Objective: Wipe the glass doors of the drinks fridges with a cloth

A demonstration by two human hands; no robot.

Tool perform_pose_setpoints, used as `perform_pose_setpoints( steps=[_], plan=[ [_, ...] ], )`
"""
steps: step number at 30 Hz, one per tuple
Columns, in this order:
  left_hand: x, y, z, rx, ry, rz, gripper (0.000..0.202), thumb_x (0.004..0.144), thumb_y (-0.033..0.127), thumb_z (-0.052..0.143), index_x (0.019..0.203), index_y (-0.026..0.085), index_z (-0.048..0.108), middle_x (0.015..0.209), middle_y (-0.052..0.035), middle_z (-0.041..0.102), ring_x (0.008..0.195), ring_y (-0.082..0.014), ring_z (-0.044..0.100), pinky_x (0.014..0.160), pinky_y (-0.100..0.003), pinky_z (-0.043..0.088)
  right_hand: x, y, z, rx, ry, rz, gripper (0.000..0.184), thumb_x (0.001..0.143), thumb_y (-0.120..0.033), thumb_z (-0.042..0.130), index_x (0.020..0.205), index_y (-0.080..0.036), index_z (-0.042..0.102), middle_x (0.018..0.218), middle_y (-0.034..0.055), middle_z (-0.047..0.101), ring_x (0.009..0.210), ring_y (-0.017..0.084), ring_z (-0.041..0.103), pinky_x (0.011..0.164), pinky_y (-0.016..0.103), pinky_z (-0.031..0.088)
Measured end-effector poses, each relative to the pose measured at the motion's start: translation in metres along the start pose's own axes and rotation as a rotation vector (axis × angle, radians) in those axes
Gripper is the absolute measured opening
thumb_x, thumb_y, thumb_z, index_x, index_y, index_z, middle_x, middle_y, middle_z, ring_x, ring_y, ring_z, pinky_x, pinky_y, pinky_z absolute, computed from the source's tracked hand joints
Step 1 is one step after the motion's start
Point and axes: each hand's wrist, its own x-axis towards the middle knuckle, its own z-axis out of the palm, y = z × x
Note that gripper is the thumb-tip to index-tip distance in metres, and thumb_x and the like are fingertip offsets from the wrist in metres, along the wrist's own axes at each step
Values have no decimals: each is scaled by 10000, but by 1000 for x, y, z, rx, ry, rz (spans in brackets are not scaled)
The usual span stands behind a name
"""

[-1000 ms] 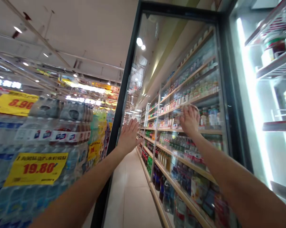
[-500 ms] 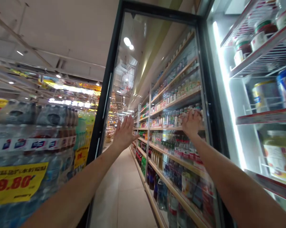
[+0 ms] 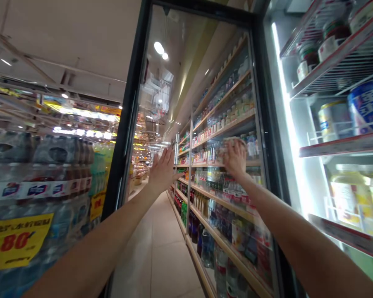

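A tall glass door (image 3: 170,103) with a black frame stands open in front of me. Against its pane, left of centre, my left hand (image 3: 162,171) is spread flat, fingers apart and holding nothing. Farther right on the same glass, my right hand (image 3: 236,159) presses a crumpled whitish cloth (image 3: 222,150). The fingers partly cover the cloth, and motion blurs them.
To the right is a lit fridge with wire shelves (image 3: 338,142) of jars, cans (image 3: 368,107) and bottles (image 3: 344,190). Stacked packs of bottled water (image 3: 59,182) bear a yellow price sign (image 3: 19,240) at left. Drink shelves (image 3: 217,198) and a tiled aisle (image 3: 164,248) show through the glass.
My right hand has moved left across the glass with the cloth. My left hand stays spread on the pane. The door and surroundings have shifted left in view.
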Motion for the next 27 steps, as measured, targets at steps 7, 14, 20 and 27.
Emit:
perform_pose_setpoints(
  steps=[7, 14, 20, 27],
  plan=[
    [-1, 0, 2, -14, -8, -5, 727, 873, 530, 387, 1415, 62, 263, 1481, -185, 250, 1390, -292, 184, 1117, -495, 134, -17, 14, 1, 22, 41, -8, 507, 868, -301, 307, 1343, -172, 429, 1452, 125, 323, 1337, 323, 251, 1060, 552, 237],
    [-1, 1, 1, -29, -5, -18, 709, 884, 528, 363, 1411, 62, 275, 1484, -174, 246, 1387, -295, 194, 1113, -506, 134, -26, 1, 6, 20, -46, -198, 509, 860, -336, 355, 1349, -210, 418, 1457, 82, 323, 1343, 278, 254, 1086, 497, 238],
    [-2, 2, -1, -40, -1, -18, 692, 892, 515, 355, 1410, 63, 275, 1487, -175, 233, 1388, -287, 193, 1114, -511, 139, -44, 45, -2, -56, 102, 200, 538, 877, -334, 284, 1372, -148, 382, 1451, 158, 307, 1342, 317, 246, 1044, 566, 265],
    [-12, 17, 6, -52, -13, 20, 698, 871, 502, 429, 1402, 68, 297, 1489, -161, 232, 1389, -288, 190, 1119, -507, 139, -54, 12, 7, -42, -72, -315, 511, 871, -322, 347, 1362, -190, 402, 1471, 91, 297, 1368, 254, 210, 1095, 493, 234]
  ],
)
